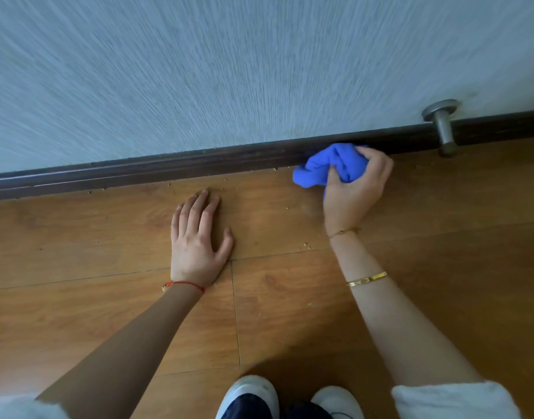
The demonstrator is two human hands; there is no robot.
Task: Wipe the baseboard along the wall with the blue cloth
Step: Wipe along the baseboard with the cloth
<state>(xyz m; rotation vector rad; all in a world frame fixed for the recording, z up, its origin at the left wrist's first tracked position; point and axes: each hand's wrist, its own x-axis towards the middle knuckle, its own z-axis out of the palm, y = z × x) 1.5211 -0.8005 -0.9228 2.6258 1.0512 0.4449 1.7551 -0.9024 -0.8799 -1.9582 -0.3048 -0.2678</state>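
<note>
While the left hand [199, 240] lies flat on the wooden floor [78, 237], fingers straight and spread as a prop, the long stretch of dark baseboard [138, 172] to its left looks untouched — crumbs [90, 192] sit along its foot, and a hurried pass could simply push them back into the seam. Further right, the right hand [354, 186] has its fingers curled tight round the bunched blue cloth [323, 167], pressing it against the baseboard where that meets the floor. Bunched like this, the cloth probably touches only a narrow band, so the top ledge may be missed; how much of it truly bears on the wood I cannot tell, as the hand hides the contact. Just right of the cloth, a metal doorstop [442, 125] juts out from the wall [259, 71] — a sweep that way could knock the knuckles or snag the cloth on it.
</note>
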